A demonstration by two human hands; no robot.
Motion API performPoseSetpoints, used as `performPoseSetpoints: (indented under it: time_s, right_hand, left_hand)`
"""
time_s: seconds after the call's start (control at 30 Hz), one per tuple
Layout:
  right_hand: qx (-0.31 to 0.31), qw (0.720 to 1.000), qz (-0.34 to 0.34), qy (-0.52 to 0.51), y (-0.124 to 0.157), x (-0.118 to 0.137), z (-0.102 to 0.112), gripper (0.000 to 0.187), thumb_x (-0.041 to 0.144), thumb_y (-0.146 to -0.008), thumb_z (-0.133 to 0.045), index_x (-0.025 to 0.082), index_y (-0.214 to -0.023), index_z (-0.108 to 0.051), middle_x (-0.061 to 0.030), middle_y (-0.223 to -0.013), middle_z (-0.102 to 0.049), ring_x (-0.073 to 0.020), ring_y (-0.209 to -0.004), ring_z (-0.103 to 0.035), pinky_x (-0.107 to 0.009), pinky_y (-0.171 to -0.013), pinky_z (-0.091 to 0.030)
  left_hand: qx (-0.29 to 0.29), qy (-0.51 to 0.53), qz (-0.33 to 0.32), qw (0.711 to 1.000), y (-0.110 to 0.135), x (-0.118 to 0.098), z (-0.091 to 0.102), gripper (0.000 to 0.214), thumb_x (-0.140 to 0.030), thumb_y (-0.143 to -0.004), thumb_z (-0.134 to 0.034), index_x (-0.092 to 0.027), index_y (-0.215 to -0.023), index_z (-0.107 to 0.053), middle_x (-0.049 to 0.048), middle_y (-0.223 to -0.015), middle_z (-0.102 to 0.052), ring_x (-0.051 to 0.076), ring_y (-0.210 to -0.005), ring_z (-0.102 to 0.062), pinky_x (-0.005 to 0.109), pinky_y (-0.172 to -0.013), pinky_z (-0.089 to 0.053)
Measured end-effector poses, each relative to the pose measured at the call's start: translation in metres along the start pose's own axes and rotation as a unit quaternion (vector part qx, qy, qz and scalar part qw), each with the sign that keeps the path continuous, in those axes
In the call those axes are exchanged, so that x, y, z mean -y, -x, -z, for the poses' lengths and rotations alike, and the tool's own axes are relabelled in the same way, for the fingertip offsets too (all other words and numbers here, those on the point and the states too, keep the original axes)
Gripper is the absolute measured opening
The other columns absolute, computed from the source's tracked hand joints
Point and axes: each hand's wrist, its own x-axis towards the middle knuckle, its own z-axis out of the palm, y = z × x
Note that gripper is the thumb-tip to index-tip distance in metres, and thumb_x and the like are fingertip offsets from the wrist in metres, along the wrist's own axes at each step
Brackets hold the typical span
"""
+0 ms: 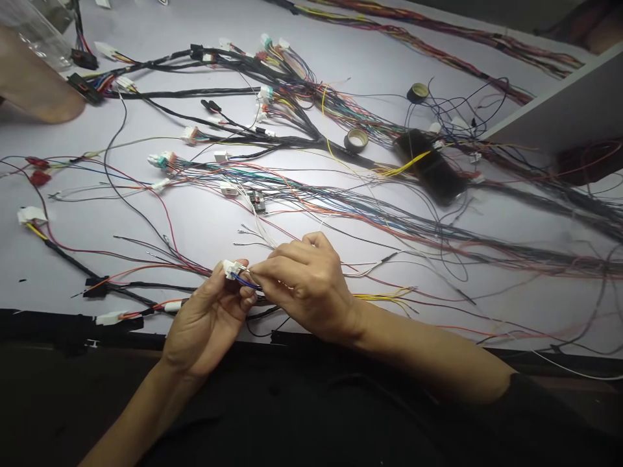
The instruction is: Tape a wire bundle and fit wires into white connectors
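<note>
My left hand is closed around a small white plastic connector, held just above the near edge of the white table. My right hand pinches thin wires, one of them blue, right at the connector's back. Both hands touch each other at the fingertips. Loose bare-ended white wires fan out just beyond my right fingers.
A large wire harness with many white connectors spreads over the table. Two tape rolls lie further back. Red terminals sit at the left. Another person's arm rests at the top left. A grey board angles in at the right.
</note>
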Motion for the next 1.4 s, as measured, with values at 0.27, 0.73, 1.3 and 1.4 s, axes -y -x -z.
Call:
performPoseSetpoints:
  time_s: [0.27, 0.73, 1.3, 1.4]
  right_hand:
    - [0.011, 1.000, 0.020, 0.021, -0.005, 0.004, 0.005, 0.023, 0.021, -0.097, -0.055, 0.020, -0.077, -0.067, 0.0040, -0.071, -0.067, -0.0095, -0.063, -0.051, -0.032, -0.073, -0.025]
    - [0.010, 0.991, 0.099, 0.084, -0.010, 0.000, 0.011, 0.022, 0.018, -0.100, -0.050, 0.017, -0.085, -0.066, 0.0031, -0.072, -0.064, -0.0111, -0.066, -0.046, -0.034, -0.075, -0.027]
    - [0.072, 0.954, 0.259, 0.136, -0.027, -0.004, 0.034, 0.033, 0.011, -0.101, -0.041, 0.018, -0.071, -0.054, 0.0022, -0.068, -0.044, -0.0137, -0.068, -0.036, -0.034, -0.076, -0.029]
    - [0.058, 0.953, 0.261, 0.145, -0.026, -0.004, 0.031, 0.035, 0.010, -0.100, -0.041, 0.018, -0.069, -0.053, 0.0019, -0.068, -0.044, -0.0138, -0.068, -0.035, -0.034, -0.076, -0.030]
  left_hand:
    - [-0.048, 0.033, 0.023, 0.998, 0.001, -0.005, -0.003, 0.008, -0.015, -0.085, -0.066, -0.010, -0.082, -0.072, 0.0044, -0.078, -0.072, 0.011, -0.060, -0.065, 0.021, -0.057, -0.059]
    - [-0.018, 0.014, 0.012, 1.000, 0.000, -0.004, -0.002, 0.004, -0.014, -0.081, -0.073, -0.012, -0.082, -0.070, 0.0028, -0.084, -0.071, 0.011, -0.064, -0.064, 0.021, -0.059, -0.059]
    - [0.038, -0.048, -0.003, 0.998, 0.006, -0.001, -0.003, 0.014, -0.021, -0.076, -0.080, -0.012, -0.077, -0.069, 0.0025, -0.073, -0.067, 0.011, -0.061, -0.063, 0.018, -0.059, -0.057]
    - [0.044, -0.060, -0.002, 0.997, 0.005, -0.002, -0.003, 0.014, -0.022, -0.077, -0.079, -0.012, -0.077, -0.069, 0.0018, -0.072, -0.067, 0.011, -0.061, -0.063, 0.018, -0.058, -0.057]
